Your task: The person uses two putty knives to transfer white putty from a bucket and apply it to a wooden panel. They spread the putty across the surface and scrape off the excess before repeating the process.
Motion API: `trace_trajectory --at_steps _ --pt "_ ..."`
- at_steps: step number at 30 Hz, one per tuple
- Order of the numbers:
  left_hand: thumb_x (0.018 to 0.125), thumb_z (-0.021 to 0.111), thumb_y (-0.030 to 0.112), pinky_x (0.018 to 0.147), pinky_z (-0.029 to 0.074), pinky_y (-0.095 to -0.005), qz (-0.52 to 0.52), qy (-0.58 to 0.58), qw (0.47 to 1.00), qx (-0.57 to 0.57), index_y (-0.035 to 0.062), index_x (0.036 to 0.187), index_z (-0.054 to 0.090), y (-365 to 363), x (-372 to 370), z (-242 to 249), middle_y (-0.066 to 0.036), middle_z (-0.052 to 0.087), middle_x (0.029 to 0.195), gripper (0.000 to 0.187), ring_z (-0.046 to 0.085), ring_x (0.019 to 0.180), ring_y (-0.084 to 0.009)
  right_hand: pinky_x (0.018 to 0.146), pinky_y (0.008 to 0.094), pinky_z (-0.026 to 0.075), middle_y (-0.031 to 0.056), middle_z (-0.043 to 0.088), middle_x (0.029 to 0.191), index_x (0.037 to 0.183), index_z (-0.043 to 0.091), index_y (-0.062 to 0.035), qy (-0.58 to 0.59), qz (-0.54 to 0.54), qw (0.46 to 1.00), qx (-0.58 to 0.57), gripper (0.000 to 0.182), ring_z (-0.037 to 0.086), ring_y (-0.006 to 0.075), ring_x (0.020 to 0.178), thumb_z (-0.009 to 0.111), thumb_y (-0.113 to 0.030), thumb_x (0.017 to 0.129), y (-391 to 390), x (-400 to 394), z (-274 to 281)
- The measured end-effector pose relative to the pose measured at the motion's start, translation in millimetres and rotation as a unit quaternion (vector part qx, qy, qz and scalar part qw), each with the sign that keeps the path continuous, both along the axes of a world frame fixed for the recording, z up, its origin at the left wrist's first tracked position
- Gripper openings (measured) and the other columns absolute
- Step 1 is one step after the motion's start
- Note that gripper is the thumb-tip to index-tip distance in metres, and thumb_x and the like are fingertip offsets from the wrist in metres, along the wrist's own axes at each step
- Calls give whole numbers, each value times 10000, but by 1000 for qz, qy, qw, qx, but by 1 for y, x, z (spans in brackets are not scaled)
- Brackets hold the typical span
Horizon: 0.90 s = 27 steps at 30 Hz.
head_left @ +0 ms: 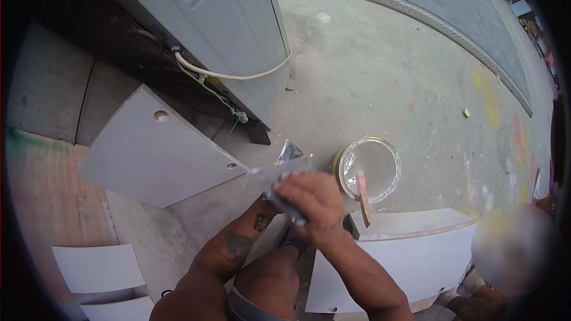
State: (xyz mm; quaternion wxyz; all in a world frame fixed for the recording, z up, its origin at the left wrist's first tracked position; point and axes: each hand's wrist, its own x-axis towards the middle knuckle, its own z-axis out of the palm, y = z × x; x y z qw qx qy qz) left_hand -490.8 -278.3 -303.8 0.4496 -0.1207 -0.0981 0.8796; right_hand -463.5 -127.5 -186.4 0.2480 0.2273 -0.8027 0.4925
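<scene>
My right hand (318, 199) is closed around a flat grey scraper (279, 172), which looks like a putty knife and is smeared by motion. Below it, my left forearm (244, 238) reaches in from the lower left; my left hand is hidden behind the right hand and the scraper. Just beyond them a pointed blade (289, 151) sticks out, coated with pale paste; what holds it cannot be seen. To the right stands a round bucket (397, 172) of whitish paste. A stick with a pink upper part (363, 202) leans over its near rim.
A light grey panel with holes (160, 154) lies left of my arms. White panels (386, 261) are at lower right, beside another person's arm (476, 306). A metal cabinet with a cable (238, 35) stands at upper left. Smaller white panels (98, 267) lie lower left.
</scene>
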Motion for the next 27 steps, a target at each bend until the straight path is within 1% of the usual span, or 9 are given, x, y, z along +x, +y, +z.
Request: trace_trajectory --at_steps 12,15,17,19,22,23,25,26,27 --pt "1063 513 451 621 496 -288 18 18 993 -116 119 1086 614 -26 18 8 -47 632 854 348 610 715 -160 880 390 513 62 706 1129 1146 720 -116 -23 4 999 -27 454 677 282 1020 773 -41 702 -20 2 -12" --pt "1065 506 473 578 487 -277 20 42 983 -176 127 1064 625 -31 21 8 -32 629 819 367 603 667 -144 904 395 507 87 701 1114 1157 705 -103 -99 -23 995 -26 433 668 293 1032 739 -13 735 -15 -11 -14" --pt "1071 488 485 533 463 -257 72 126 956 -256 144 1076 632 -48 19 -5 1 621 812 371 588 628 -133 928 384 500 107 689 1127 1194 670 -85 -207 -32 971 -117 410 660 284 1044 701 -1 793 -12 -15 -22" --pt "1081 457 493 470 421 -226 145 223 899 -348 172 1115 638 -62 19 -3 57 607 821 370 562 581 -121 941 373 500 123 669 1152 1231 629 -66 -285 -47 933 -216 389 650 270 1059 670 -6 849 -10 -19 -29" --pt "1083 499 420 640 524 -249 229 171 790 -543 97 1169 628 -61 21 47 5 670 964 359 651 755 -121 904 381 534 131 600 1210 1296 532 -37 -387 -87 846 -357 393 629 219 1063 646 -37 920 2 -13 -37" --pt "1084 508 400 682 542 -257 250 151 754 -589 77 1176 625 -58 18 58 -6 681 988 355 666 791 -123 880 370 539 112 605 1174 1311 515 -62 -413 -71 796 -437 423 628 210 1030 648 -27 910 4 -12 -38" --pt "1079 541 341 798 559 -292 266 172 747 -585 37 1192 609 -68 11 57 -33 693 1045 332 687 902 -128 832 347 547 76 615 1102 1339 483 -112 -450 -36 676 -582 490 626 193 965 652 -7 892 4 -14 -39" --pt "1079 542 335 800 560 -295 272 181 740 -588 40 1190 608 -68 7 57 -32 692 1042 323 688 907 -126 669 337 542 60 596 1036 1344 474 -120 -483 -39 623 -614 454 605 173 848 624 -76 918 1 -13 -45" --pt "1080 543 330 801 561 -298 279 190 733 -590 42 1188 607 -67 1 61 -31 690 1040 313 688 912 -124 624 327 517 63 591 1023 1338 488 -121 -529 15 567 -631 419 585 166 806 605 -117 936 2 -10 -51"
